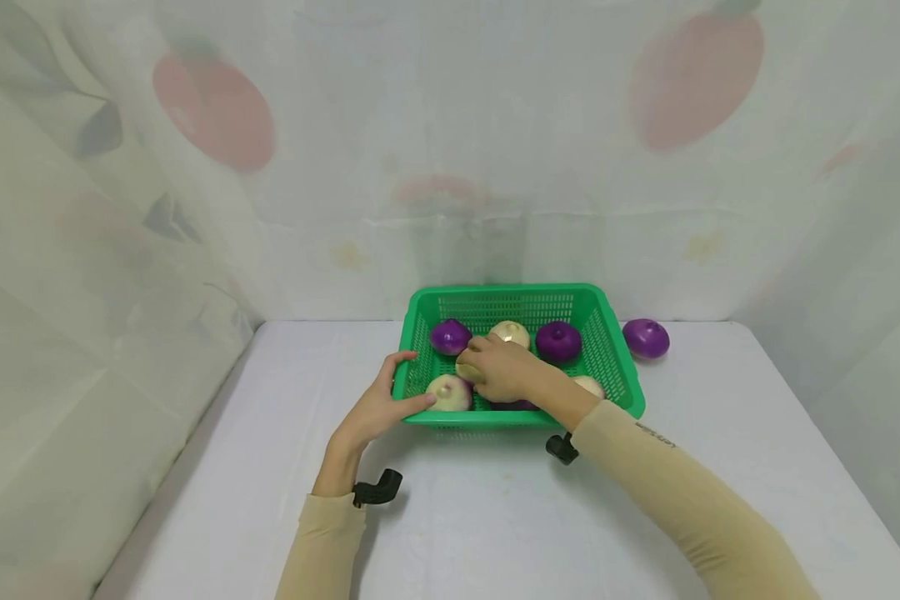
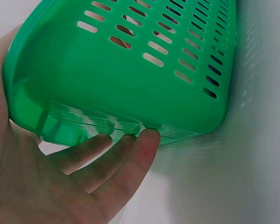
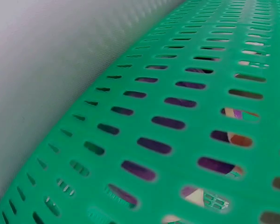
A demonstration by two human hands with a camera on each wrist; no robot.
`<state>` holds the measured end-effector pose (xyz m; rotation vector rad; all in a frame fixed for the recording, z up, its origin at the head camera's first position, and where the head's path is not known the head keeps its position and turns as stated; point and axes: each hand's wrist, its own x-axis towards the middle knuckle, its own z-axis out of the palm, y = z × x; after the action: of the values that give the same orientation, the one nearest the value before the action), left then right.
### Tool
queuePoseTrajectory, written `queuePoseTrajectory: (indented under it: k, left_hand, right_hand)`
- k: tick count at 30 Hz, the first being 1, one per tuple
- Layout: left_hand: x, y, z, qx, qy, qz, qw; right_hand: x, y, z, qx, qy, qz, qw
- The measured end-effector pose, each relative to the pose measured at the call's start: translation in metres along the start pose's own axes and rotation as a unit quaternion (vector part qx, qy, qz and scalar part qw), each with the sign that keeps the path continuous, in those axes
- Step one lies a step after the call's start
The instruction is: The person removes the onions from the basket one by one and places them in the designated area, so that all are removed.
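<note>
Basket (image 1: 510,419) sits on white table (image 1: 487,517) before printed fabric (image 1: 457,108).

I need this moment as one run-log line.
left grip: holds green basket, near-left corner | right grip: holds pale bulb, inside | outside, right: purple bulb

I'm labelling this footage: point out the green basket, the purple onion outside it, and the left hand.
Green basket (image 1: 525,419): head view, its near rim.
Purple onion (image 1: 645,341): head view, middle of its body.
Left hand (image 1: 376,410): head view, its back.
</note>
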<state>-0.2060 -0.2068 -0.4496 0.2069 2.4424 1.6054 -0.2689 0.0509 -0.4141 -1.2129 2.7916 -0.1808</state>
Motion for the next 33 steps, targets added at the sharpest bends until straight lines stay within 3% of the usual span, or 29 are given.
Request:
queuePoseTrajectory:
  k: [12,33]
  left_hand:
    - [0.000,0.000,0.000,0.000,0.003,0.002,1.0000]
    - [-0.002,0.001,0.000,0.003,0.003,-0.002,1.0000]
  right_hand:
    - [0.005,0.000,0.006,-0.030,-0.015,-0.004,0.9994]
    - [0.010,0.002,0.006,0.012,-0.032,0.028,0.9990]
